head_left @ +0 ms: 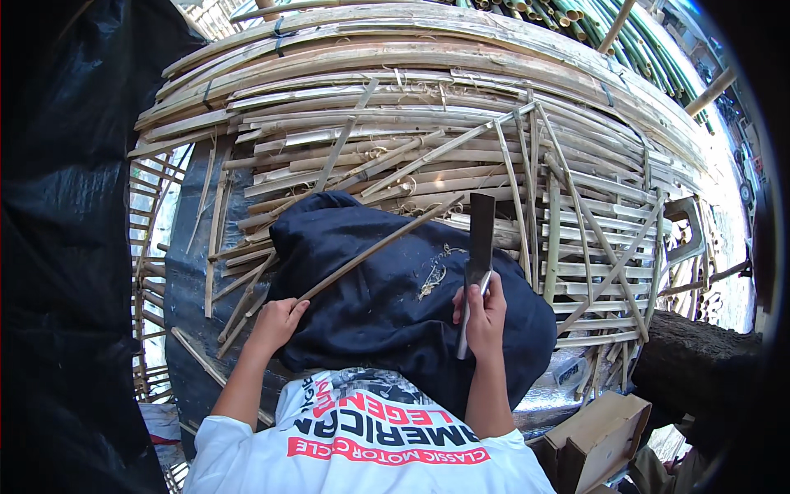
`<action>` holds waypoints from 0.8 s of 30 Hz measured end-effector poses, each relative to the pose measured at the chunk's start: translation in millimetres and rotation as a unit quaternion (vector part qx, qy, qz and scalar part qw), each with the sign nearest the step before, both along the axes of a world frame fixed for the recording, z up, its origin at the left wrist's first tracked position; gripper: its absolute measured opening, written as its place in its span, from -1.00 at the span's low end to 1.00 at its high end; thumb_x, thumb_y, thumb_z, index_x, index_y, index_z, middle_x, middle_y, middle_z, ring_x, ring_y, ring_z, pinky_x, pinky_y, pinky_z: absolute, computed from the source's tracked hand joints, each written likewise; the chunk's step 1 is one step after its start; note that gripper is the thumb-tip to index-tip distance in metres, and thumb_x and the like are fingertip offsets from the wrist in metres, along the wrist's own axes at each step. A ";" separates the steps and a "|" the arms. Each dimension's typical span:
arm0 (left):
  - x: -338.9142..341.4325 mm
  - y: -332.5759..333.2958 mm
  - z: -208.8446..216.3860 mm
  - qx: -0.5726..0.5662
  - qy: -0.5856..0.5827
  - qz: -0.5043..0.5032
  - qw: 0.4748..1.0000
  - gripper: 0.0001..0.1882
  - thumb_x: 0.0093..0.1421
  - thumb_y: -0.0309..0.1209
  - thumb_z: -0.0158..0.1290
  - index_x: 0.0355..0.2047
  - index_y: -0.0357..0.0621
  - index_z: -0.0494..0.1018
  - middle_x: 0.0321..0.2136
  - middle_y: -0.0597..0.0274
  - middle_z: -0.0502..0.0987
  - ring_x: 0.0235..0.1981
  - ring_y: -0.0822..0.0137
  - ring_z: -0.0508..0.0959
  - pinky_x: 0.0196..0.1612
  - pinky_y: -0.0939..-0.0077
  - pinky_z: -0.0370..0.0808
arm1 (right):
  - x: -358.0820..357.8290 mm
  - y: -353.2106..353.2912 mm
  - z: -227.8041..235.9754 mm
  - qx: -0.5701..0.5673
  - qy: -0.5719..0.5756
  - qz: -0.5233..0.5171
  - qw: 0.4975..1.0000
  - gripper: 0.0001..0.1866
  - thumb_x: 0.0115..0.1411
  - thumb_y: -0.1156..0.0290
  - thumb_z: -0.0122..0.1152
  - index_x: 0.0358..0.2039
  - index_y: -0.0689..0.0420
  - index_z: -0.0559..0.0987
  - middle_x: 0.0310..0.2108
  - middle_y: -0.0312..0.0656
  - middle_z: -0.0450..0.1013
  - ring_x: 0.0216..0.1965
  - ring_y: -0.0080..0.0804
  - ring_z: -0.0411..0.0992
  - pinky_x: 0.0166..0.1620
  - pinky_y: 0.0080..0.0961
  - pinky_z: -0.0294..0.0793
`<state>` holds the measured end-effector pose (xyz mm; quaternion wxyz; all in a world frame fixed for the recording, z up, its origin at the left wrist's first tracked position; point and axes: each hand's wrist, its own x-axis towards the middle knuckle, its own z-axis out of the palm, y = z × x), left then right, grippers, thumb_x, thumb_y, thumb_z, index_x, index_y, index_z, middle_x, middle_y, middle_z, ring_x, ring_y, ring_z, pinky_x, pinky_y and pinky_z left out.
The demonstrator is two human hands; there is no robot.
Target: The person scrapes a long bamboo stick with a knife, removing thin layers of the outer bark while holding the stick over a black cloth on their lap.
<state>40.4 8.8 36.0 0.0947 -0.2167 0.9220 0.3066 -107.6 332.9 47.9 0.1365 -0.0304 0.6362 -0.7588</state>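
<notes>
My left hand (281, 324) is closed round the near end of a thin bamboo stick (380, 247), which slants up and away to the right. In my right hand (484, 317) is a broad-bladed knife (480, 235), its dark blade pointing away from me and its pale metal handle running down under my palm. Stick and blade are apart. Dark cloth (370, 317) covers my lap beneath both hands. Curled pale shavings (432, 281) lie on the cloth between the stick and the knife.
Split bamboo strips (444, 177) lie stacked ahead, with crossed thin sticks (588, 222) over them at right. Green bamboo poles (634, 53) are at far right. A cardboard box (605, 440) stands near right, by a dark log (699, 354). A black sheet (70, 247) hangs at left.
</notes>
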 end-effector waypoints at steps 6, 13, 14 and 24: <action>0.4 14.9 -19.7 -0.097 0.024 0.012 0.995 -0.52 0.29 -0.07 -0.04 -0.56 -0.24 0.44 -0.61 -0.17 0.49 -0.48 -0.20 0.52 -0.43 -0.02 0.43 | 16.3 -68.0 -17.8 0.223 0.202 0.089 0.949 -0.58 0.16 0.43 0.25 0.06 0.11 0.49 -0.48 -0.24 0.45 -0.55 -0.55 0.40 -0.43 -0.58 0.39; 8.2 11.5 -44.0 -0.137 0.126 -0.009 0.983 -0.62 0.25 -0.15 0.04 -0.57 -0.18 0.39 -0.64 -0.08 0.49 -0.56 -0.15 0.53 -0.51 0.02 0.44 | 17.8 -81.3 -30.2 0.292 0.239 0.154 0.913 -0.51 0.00 0.30 0.39 0.00 0.02 0.54 -0.35 -0.13 0.51 -0.35 -0.13 0.52 -0.27 -0.33 0.48; 6.4 11.7 -45.3 -0.129 0.128 -0.011 0.983 -0.62 0.25 -0.15 0.04 -0.57 -0.18 0.39 -0.64 -0.08 0.49 -0.56 -0.15 0.53 -0.51 0.02 0.44 | 17.3 -80.0 -31.3 0.286 0.233 0.156 0.916 -0.50 -0.01 0.33 0.41 -0.01 0.07 0.54 -0.33 -0.10 0.52 -0.33 -0.12 0.52 -0.24 -0.37 0.49; 9.2 9.0 -51.4 -0.147 0.134 -0.016 0.980 -0.62 0.25 -0.13 0.03 -0.57 -0.16 0.37 -0.64 -0.03 0.50 -0.57 -0.12 0.53 -0.53 0.05 0.45 | 19.3 -79.3 -46.8 0.263 0.204 0.168 0.928 -0.45 -0.06 0.37 0.46 -0.01 0.17 0.53 -0.28 -0.05 0.52 -0.29 -0.13 0.53 -0.21 -0.42 0.50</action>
